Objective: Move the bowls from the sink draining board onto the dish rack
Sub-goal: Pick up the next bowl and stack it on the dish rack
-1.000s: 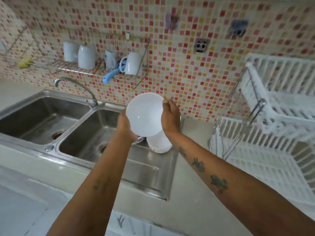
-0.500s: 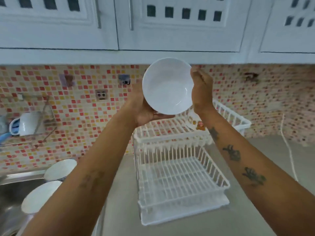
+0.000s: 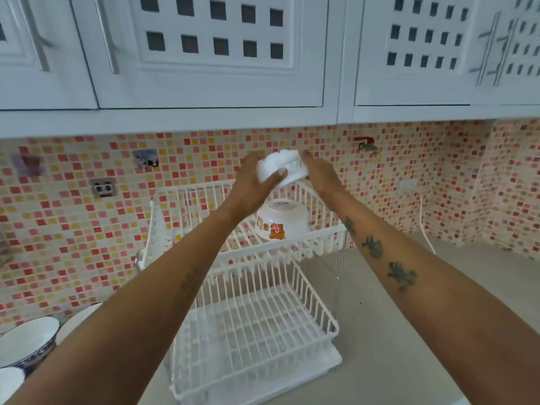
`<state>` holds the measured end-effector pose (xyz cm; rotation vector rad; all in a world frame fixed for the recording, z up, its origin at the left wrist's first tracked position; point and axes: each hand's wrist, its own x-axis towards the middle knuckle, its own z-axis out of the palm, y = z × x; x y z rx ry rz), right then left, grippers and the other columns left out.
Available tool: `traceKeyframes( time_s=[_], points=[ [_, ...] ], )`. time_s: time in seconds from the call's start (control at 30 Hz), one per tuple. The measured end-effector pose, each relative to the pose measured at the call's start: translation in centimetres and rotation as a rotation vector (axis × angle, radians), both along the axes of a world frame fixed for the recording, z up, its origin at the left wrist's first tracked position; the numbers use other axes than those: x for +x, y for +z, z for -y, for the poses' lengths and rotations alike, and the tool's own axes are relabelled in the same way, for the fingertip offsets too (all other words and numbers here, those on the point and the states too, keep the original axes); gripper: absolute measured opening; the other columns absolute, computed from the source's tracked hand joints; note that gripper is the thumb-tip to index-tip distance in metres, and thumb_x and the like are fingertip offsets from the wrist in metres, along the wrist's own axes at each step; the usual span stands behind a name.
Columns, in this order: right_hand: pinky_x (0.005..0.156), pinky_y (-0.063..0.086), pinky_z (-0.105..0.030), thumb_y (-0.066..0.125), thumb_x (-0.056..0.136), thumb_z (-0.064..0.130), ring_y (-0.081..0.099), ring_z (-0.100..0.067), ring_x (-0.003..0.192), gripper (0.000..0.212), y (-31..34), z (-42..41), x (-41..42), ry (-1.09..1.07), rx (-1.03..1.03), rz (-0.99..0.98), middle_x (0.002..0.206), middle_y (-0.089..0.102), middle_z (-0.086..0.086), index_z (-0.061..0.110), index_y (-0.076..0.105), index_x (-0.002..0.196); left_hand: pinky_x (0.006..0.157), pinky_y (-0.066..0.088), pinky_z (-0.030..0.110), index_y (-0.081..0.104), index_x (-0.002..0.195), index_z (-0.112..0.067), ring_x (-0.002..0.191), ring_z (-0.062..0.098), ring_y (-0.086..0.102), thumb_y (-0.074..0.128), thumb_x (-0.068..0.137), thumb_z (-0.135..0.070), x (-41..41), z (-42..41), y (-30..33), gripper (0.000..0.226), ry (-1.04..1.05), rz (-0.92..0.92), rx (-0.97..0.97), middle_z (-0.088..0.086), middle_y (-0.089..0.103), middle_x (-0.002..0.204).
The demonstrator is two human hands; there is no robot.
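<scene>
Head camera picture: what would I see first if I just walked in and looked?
First, the white bowl held upside down high in the middle, between the left hand and the right hand, above the top shelf of the white dish rack. Just below it, a bowl with cartoon bears already sits upside down on that shelf. Behind everything runs a wall of little red, orange and yellow tiles.

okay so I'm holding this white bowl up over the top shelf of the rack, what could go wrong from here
1. The white bowl, held upside down between your left hand and right hand, hangs right above the cartoon bowl; lowering it straight could knock them together.
2. That bowl fills the right part of the dish rack top shelf, so setting down near the rail risks a tip-off.
</scene>
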<state>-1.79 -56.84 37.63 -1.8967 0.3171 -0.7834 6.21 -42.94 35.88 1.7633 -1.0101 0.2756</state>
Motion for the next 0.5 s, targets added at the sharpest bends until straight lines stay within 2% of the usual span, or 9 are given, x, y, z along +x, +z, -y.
traceKeyframes(
  time_s=[0.07,0.13,0.2,0.27,0.4,0.5],
  points=[
    [0.081,0.048,-0.038,0.044,0.08,0.069,0.062,-0.026,0.081,0.073,-1.1,1.0,0.9,0.009,-0.016,-0.022,0.089,0.065,-0.011,0.0,0.062,0.094,0.098,0.045,0.035,0.04,0.134,-0.013,0.119,0.023,0.045,0.067,0.087,-0.038,0.4,0.7,-1.0,0.06,0.04,0.111,0.108,0.01,0.043,0.135],
    [0.085,0.051,-0.038,0.052,0.078,0.066,0.064,-0.022,0.094,0.065,-2.2,1.4,1.5,0.008,0.035,-0.06,0.103,0.066,-0.004,0.01,0.061,0.109,0.104,0.043,0.04,0.04,0.135,-0.011,0.124,0.026,0.042,0.071,0.084,-0.033,0.8,1.2,-1.9,0.063,0.043,0.178,0.214,0.011,0.039,0.139],
    [0.091,0.052,-0.043,0.055,0.079,0.059,0.063,-0.022,0.103,0.061,-3.4,2.1,2.4,0.027,0.067,-0.11,0.117,0.063,-0.002,0.017,0.055,0.123,0.104,0.042,0.043,0.041,0.133,-0.009,0.125,0.03,0.042,0.075,0.081,-0.032,1.3,1.5,-2.6,0.065,0.04,0.214,0.288,0.011,0.039,0.14],
    [0.094,0.051,-0.044,0.054,0.08,0.056,0.062,-0.023,0.107,0.061,-4.3,2.7,3.2,0.045,0.064,-0.157,0.124,0.061,-0.003,0.019,0.052,0.128,0.101,0.042,0.04,0.042,0.131,-0.01,0.124,0.031,0.043,0.077,0.079,-0.034,1.9,1.8,-3.1,0.067,0.063,0.232,0.371,0.011,0.041,0.138],
    [0.081,0.048,-0.034,0.05,0.085,0.048,0.059,-0.023,0.108,0.063,-4.9,2.8,3.8,0.046,0.071,-0.31,0.131,0.056,-0.005,0.012,0.045,0.137,0.098,0.038,0.038,0.043,0.128,-0.01,0.121,0.032,0.042,0.079,0.075,-0.035,2.8,2.4,-4.2,0.069,0.087,0.249,0.483,0.012,0.042,0.136],
    [0.065,0.043,-0.03,0.047,0.09,0.038,0.06,-0.023,0.091,0.052,-5.0,2.7,4.0,0.027,0.066,-0.395,0.117,0.061,-0.009,0.008,0.049,0.132,0.097,0.038,0.038,0.043,0.126,-0.009,0.121,0.032,0.041,0.081,0.074,-0.033,3.0,2.8,-4.9,0.069,0.073,0.229,0.531,0.013,0.041,0.134]
  ],
)
